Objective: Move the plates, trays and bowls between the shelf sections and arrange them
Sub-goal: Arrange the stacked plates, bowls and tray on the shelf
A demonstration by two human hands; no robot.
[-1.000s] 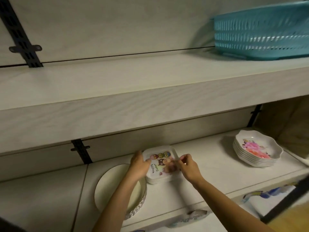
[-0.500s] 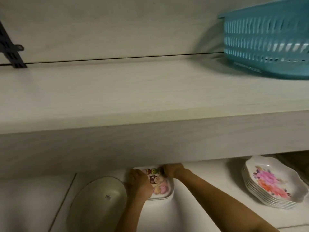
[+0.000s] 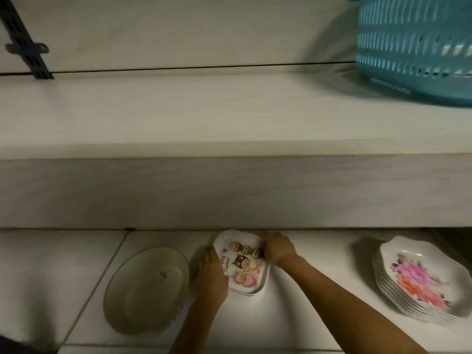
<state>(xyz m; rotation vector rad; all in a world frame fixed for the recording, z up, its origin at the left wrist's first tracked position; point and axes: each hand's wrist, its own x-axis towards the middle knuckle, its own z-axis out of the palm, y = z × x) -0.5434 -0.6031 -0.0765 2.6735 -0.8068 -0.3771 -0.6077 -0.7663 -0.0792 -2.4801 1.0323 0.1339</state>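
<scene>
A small stack of square cartoon-owl trays (image 3: 242,264) sits on the lower shelf (image 3: 306,290), partly under the upper shelf's front edge. My left hand (image 3: 210,277) grips the stack's left side. My right hand (image 3: 277,247) holds its far right edge. Left of the stack lies a stack of plain cream oval plates (image 3: 148,287). A stack of scalloped plates with a pink flower print (image 3: 419,279) stands at the right of the same shelf.
The thick upper shelf (image 3: 229,190) overhangs and hides the back of the lower shelf. A teal plastic basket (image 3: 413,47) stands on it at the right. A dark wall bracket (image 3: 25,44) is at the upper left.
The view has tipped down and closer, so the upper shelf now covers more. Both hands stay on the owl trays, which have turned slightly and sit a little nearer.
</scene>
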